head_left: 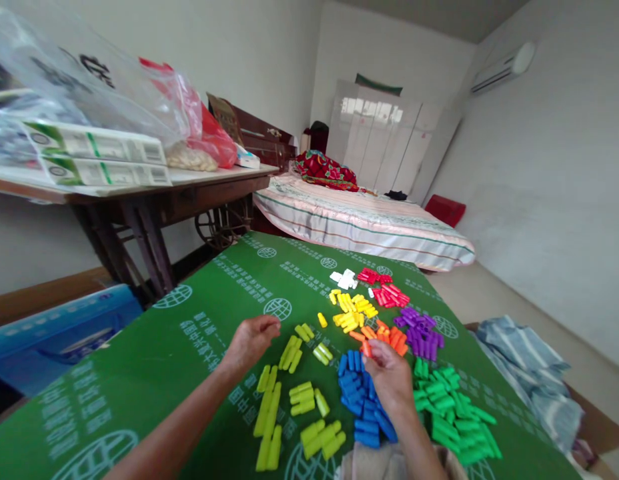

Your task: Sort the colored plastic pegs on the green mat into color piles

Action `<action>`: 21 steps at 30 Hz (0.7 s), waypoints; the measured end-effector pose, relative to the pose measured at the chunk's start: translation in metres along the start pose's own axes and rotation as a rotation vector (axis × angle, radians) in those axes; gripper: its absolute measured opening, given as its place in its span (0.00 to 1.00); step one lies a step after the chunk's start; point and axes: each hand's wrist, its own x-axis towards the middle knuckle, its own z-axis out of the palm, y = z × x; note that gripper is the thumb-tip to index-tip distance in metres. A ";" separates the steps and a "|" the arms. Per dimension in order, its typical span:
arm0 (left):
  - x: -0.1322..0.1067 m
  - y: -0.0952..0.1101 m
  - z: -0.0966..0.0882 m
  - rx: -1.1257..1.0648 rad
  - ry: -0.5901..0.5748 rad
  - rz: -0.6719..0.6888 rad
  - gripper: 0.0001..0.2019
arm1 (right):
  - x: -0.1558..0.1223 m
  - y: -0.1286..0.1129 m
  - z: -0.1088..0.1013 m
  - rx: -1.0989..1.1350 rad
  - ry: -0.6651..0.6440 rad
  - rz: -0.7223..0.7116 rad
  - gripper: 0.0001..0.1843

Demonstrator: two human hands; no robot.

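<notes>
My left hand (252, 339) hovers over the green board (189, 347), its fingers curled loosely together beside several lime-green pieces (292, 353); what it holds, if anything, is hidden. Over the pile of blue pieces (357, 397), my right hand (389, 377) pinches an orange piece (365, 348) at its fingertips. More orange pieces (389, 335) lie just beyond it. Yellow pieces (352, 312), purple pieces (420, 333), red pieces (384, 288), white pieces (343, 279) and dark green pieces (452, 413) lie in groups sorted by colour.
A wooden table (179, 193) at the left carries boxes and plastic bags. A bed (359, 220) stands beyond the board. A blue box (54, 327) sits on the floor at left, and a striped cloth (534, 373) lies at right.
</notes>
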 end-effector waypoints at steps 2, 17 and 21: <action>-0.001 -0.006 0.001 0.084 0.020 0.046 0.18 | 0.015 0.006 -0.012 -0.265 0.043 -0.080 0.17; -0.091 -0.035 0.007 0.749 0.081 0.617 0.29 | -0.006 0.000 -0.046 -0.620 0.149 -0.412 0.19; -0.124 -0.050 -0.001 0.838 0.101 0.776 0.38 | -0.057 0.008 -0.073 -0.610 0.054 -0.495 0.12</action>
